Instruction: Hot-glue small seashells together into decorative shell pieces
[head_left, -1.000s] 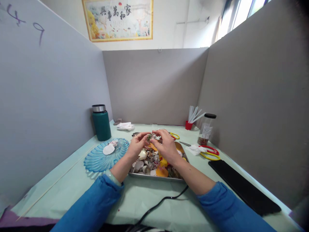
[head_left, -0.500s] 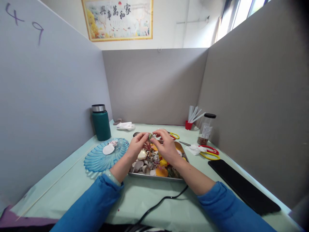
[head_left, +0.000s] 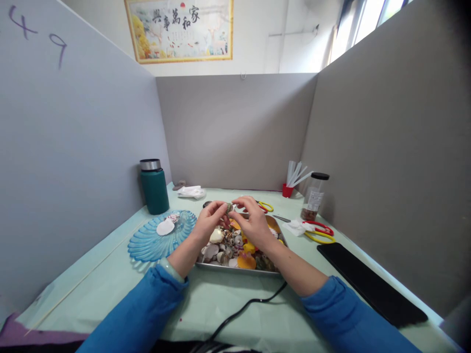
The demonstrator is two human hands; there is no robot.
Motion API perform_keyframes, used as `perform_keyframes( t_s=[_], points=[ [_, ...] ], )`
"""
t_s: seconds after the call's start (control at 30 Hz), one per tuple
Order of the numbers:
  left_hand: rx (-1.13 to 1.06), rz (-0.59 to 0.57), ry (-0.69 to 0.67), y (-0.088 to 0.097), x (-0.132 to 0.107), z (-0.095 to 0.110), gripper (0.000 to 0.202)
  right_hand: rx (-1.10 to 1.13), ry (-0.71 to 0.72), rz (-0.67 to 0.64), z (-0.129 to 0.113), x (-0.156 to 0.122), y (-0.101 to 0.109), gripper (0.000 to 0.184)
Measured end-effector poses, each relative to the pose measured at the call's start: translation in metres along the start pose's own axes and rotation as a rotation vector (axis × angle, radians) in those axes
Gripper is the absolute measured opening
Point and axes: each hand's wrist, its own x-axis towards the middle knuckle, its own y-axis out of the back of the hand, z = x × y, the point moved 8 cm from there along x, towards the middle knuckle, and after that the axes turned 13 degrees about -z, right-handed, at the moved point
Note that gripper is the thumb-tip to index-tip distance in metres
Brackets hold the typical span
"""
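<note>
Above the far part of a metal tray [head_left: 239,269], my left hand [head_left: 211,220] and my right hand [head_left: 253,223] meet with fingertips pinched around a small greenish shell [head_left: 229,207]. Fingers partly cover it, so its full shape is hidden. Shells of many kinds fill the tray: a cream one [head_left: 217,236], an orange scallop shell [head_left: 246,261] and bright yellow pieces [head_left: 249,246] stand out. To the left lies a blue scalloped glass plate [head_left: 147,245] bearing a white flat shell [head_left: 165,226] and a small pinkish-white cluster [head_left: 172,217].
A green bottle [head_left: 153,191] and white tissue [head_left: 191,191] stand back left. At right are a red cup of white sticks [head_left: 288,190], a lidded jar [head_left: 314,198], red-and-yellow scissors [head_left: 320,237] and a black phone-like slab [head_left: 368,282]. A black cable [head_left: 246,306] crosses the front.
The small shell has turned slightly between my fingertips and shows less green. Both hands stay in nearly the same place.
</note>
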Motion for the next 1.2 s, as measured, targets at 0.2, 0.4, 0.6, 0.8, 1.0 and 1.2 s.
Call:
perform_keyframes(
  t_s=[0.2,0.4,0.6,0.8,1.0,1.2],
  points=[
    [-0.006,-0.009,0.010,-0.0003,-0.0007,-0.0009,0.032,0.006,0.001,0.000,0.0003,-0.0004,0.0009,0.016],
    [0.008,-0.014,0.013,0.0009,0.0000,-0.0020,0.031,0.001,0.005,0.001,0.0014,-0.0004,0.0006,0.016],
    [0.025,-0.008,0.014,0.0016,-0.0007,-0.0017,0.030,-0.003,0.010,-0.004,0.0004,-0.0005,0.0007,0.015],
    [0.027,-0.013,0.018,0.0019,-0.0005,-0.0021,0.031,-0.007,0.010,-0.002,0.0004,0.0000,0.0007,0.015],
    [-0.020,-0.019,0.004,0.0012,0.0009,-0.0026,0.031,0.002,0.007,-0.002,0.0004,-0.0001,0.0002,0.018],
    [-0.213,0.027,-0.033,0.0039,-0.0006,-0.0008,0.028,0.029,-0.025,0.009,0.0048,-0.0005,-0.0011,0.032]
  ],
)
